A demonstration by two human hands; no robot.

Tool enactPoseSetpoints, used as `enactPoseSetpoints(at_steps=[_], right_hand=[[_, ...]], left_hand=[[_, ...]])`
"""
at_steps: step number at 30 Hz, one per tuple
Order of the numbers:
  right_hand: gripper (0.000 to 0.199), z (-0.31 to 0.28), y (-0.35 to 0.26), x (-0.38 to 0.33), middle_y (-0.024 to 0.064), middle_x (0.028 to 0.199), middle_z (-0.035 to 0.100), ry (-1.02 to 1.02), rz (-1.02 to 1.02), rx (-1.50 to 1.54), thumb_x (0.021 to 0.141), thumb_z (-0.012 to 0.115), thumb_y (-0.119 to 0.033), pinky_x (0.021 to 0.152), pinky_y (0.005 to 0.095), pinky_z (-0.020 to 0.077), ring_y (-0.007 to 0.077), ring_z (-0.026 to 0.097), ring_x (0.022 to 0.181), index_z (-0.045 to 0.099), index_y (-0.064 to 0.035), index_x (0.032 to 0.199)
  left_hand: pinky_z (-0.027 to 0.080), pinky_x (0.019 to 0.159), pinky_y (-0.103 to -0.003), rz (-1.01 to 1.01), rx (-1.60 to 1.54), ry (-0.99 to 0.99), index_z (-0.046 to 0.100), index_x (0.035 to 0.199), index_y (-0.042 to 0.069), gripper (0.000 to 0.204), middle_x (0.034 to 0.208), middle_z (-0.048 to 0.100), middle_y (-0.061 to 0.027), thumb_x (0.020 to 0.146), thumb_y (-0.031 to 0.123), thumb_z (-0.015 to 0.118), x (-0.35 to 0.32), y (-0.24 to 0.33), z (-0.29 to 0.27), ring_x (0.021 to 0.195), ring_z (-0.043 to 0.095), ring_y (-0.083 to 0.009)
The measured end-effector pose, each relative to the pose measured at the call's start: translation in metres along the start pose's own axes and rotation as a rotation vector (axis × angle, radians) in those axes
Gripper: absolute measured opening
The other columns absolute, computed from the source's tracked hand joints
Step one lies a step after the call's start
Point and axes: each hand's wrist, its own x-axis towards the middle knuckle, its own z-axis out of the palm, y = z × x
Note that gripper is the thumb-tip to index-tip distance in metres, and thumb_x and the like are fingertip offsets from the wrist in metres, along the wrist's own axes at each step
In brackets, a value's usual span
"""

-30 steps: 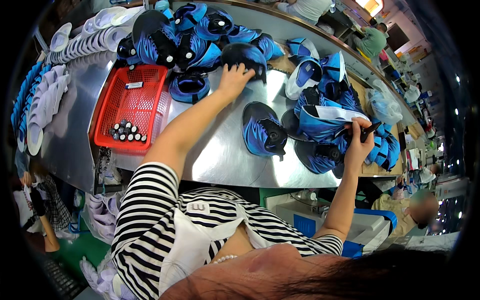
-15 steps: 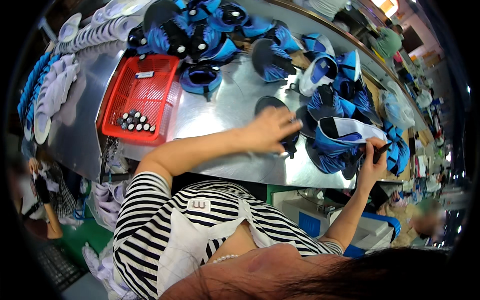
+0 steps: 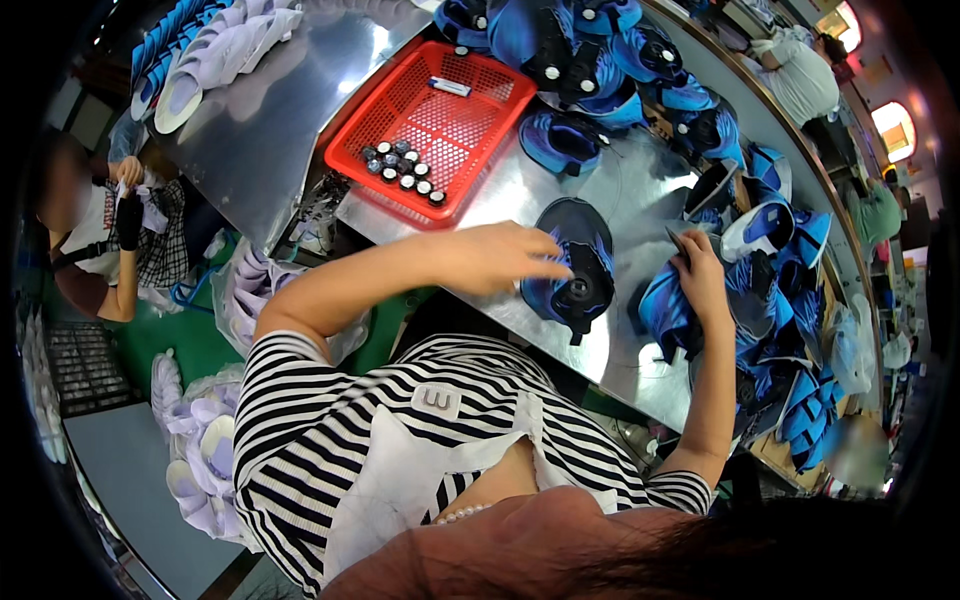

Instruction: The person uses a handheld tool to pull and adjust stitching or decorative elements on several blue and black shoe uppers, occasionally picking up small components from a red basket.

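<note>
My left hand (image 3: pixel 500 258) is open, its fingers stretched out flat over the near left edge of a blue and black shoe upper (image 3: pixel 570 240). Whether the fingertips touch that upper I cannot tell. My right hand (image 3: pixel 703 275) is closed around a small dark pointed tool (image 3: pixel 676 241), whose exact kind does not show. Beneath that hand lies another blue shoe upper (image 3: pixel 665 310), partly covered by the fingers. Both uppers rest on the shiny metal table (image 3: pixel 480 215).
A red plastic basket (image 3: pixel 345 160) holds several small capped bottles (image 3: pixel 403 172) and a white-blue tube (image 3: pixel 449 87). Blue uppers (image 3: pixel 590 70) are piled at the back and right. White shoe parts (image 3: pixel 225 65) line the left table. A co-worker (image 3: pixel 110 220) sits at far left.
The whole view has shifted with my head. My left hand has drawn back leftward from over the black and blue upper. My right hand has come away from the white-lined upper, still holding the dark tool.
</note>
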Motion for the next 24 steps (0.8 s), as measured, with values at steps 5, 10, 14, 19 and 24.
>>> enactPoseSetpoints(at_steps=[5, 10, 14, 19, 24], right_hand=[[0.040, 0.014, -0.030, 0.015, 0.0098, 0.119, 0.056, 0.158, 0.111, 0.376, 0.089, 0.058, 0.000, 0.080, 0.0280, 0.0488, 0.0166, 0.059, 0.092, 0.056, -0.0061, 0.128], [0.051, -0.003, -0.078, -0.017, 0.0119, 0.088, 0.058, -0.031, -0.146, 0.226, 0.076, 0.063, 0.005, 0.076, 0.0361, 0.0466, 0.0286, 0.058, 0.082, 0.058, -0.0075, 0.125], [0.061, 0.000, -0.090, -0.041, 0.0057, 0.086, 0.058, -0.146, -0.365, -0.055, 0.064, 0.063, 0.001, 0.072, 0.0341, 0.0412, 0.0228, 0.056, 0.079, 0.058, -0.0078, 0.124], [0.028, 0.037, -0.084, -0.050, 0.0055, 0.090, 0.060, 0.110, -0.472, 0.018, 0.069, 0.067, -0.005, 0.067, 0.0337, 0.0418, 0.0219, 0.056, 0.076, 0.063, -0.0049, 0.097], [0.012, 0.037, -0.115, -0.048, 0.0082, 0.102, 0.063, 0.391, 0.152, 1.029, 0.087, 0.059, 0.007, 0.073, 0.0261, 0.0475, 0.0134, 0.060, 0.090, 0.064, 0.0034, 0.097]], left_hand=[[0.048, 0.086, -0.040, -0.727, 0.189, 0.342, 0.067, 0.105, 0.007, 0.025, 0.106, 0.064, -0.0103, 0.080, 0.011, 0.067, -0.091, -0.098, -0.054, 0.100, 0.059, -0.0294], [0.046, 0.089, -0.041, -0.946, 0.412, 0.043, 0.066, 0.105, 0.007, 0.029, 0.105, 0.061, -0.0099, 0.077, 0.012, 0.070, -0.118, -0.162, -0.046, 0.104, 0.056, -0.0300], [0.046, 0.085, -0.044, -0.806, 0.380, 0.175, 0.059, 0.092, 0.004, 0.028, 0.095, 0.063, -0.0149, 0.068, 0.005, 0.073, -0.118, -0.174, -0.039, 0.098, 0.058, -0.0348], [0.049, 0.076, -0.040, -0.686, 0.393, 0.488, 0.061, 0.097, 0.003, 0.024, 0.091, 0.066, -0.0145, 0.074, 0.005, 0.069, -0.078, -0.123, -0.046, 0.090, 0.063, -0.0317], [0.047, 0.086, -0.028, -0.406, -0.630, 0.499, 0.063, 0.113, 0.002, 0.028, 0.103, 0.066, -0.0050, 0.085, 0.003, 0.064, 0.013, -0.007, -0.001, 0.095, 0.062, -0.0140]])
